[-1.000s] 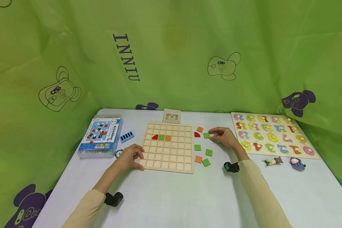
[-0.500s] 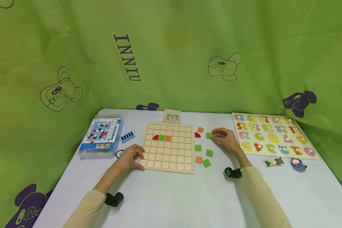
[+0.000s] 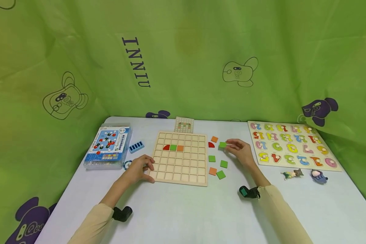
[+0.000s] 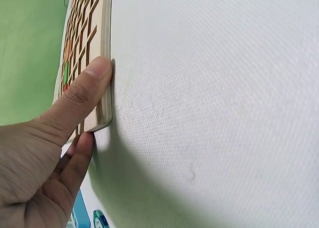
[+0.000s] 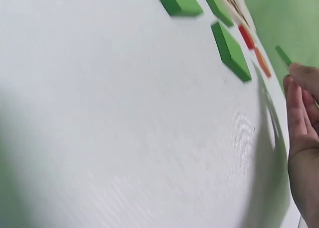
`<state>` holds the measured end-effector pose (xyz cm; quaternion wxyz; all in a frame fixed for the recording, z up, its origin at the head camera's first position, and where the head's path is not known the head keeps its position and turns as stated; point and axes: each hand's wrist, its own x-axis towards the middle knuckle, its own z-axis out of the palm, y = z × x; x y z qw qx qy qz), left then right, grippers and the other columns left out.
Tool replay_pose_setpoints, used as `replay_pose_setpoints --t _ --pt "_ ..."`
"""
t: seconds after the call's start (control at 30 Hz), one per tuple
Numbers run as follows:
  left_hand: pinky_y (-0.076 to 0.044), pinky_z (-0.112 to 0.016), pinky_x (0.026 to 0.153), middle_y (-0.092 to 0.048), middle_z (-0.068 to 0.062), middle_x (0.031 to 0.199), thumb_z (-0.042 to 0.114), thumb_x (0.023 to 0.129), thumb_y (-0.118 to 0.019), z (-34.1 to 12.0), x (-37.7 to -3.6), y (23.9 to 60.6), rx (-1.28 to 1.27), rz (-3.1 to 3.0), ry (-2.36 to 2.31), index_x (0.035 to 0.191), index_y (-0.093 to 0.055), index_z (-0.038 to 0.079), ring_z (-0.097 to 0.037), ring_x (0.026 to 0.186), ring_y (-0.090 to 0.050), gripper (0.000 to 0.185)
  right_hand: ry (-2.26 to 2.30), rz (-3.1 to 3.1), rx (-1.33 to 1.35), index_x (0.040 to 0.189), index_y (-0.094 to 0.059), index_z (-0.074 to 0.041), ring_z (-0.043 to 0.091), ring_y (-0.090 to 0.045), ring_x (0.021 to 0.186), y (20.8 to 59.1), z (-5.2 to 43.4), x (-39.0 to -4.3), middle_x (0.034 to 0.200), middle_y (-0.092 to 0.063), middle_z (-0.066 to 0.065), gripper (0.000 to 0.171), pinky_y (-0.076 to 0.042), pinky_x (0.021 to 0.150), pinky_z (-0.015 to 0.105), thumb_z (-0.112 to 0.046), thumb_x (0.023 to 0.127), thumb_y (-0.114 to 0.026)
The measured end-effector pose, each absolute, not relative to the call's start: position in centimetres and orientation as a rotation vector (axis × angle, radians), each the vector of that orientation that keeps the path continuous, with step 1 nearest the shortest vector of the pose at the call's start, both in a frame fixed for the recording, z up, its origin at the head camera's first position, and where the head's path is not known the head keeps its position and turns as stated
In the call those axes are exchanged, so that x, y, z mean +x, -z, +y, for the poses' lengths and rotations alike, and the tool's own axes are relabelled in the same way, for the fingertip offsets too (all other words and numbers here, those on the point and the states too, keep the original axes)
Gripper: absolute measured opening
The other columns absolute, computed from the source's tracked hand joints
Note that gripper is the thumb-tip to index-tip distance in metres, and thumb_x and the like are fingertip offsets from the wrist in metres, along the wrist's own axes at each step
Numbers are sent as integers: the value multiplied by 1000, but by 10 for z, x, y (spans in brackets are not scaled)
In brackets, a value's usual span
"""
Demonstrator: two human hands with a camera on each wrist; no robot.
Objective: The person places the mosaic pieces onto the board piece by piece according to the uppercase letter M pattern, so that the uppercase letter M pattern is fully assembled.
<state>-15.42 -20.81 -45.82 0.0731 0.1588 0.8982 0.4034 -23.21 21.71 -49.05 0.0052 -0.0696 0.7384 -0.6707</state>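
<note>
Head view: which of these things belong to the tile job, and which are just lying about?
In the job: grid board, steadied by the left hand; green tile, pinched by the right hand; loose tiles beside the board; pattern card.

Lying about: number puzzle, blue box, blue block, two figurines.

Green cartoon-print cloth backdrop; pale grey table w/ woven top.
</note>
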Motion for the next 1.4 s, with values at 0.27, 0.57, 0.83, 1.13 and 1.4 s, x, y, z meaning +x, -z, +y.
replay_pose_setpoints --t 0.27,0.57,0.83,1.13,1.4 --pt "-52 -39 95 -58 -15 114 5 56 -90 -208 -154 459 471 2700 -1214 77 -61 1 -32 109 -53 35 2083 2311 -158 120 -55 10 7 -64 90 484 200 -225 117 -62 20 37 -56 80 18 0 86 -69" --pt "-54 -38 92 -58 -15 114 5 56 -90 -209 -153 459 485 2702 -1222 77 -61 1 -32 109 -54 36 2117 2256 -250 119 -55 13 7 -65 89 484 180 -221 119 -57 31 37 -56 78 17 2 86 -68" --pt "-53 -40 92 -58 -17 114 3 56 -90 -209 -152 458 501 2687 -1255 77 -60 0 -34 109 -54 36 2115 2220 -309 117 -56 14 9 -64 89 485 159 -220 118 -57 32 36 -56 78 17 4 85 -69" --pt "-54 -39 92 -58 -16 114 3 56 -90 -210 -152 458 491 2691 -1242 77 -60 1 -34 110 -54 36 2129 2190 -310 116 -60 9 11 -63 88 487 127 -224 116 -61 27 34 -56 75 17 1 85 -70" --pt "-54 -38 92 -58 -15 115 3 56 -90 -209 -154 460 478 2692 -1232 77 -60 2 -33 111 -54 37 2108 2163 -302 116 -58 13 22 -64 94 477 105 -222 118 -58 31 33 -56 76 17 6 85 -67"
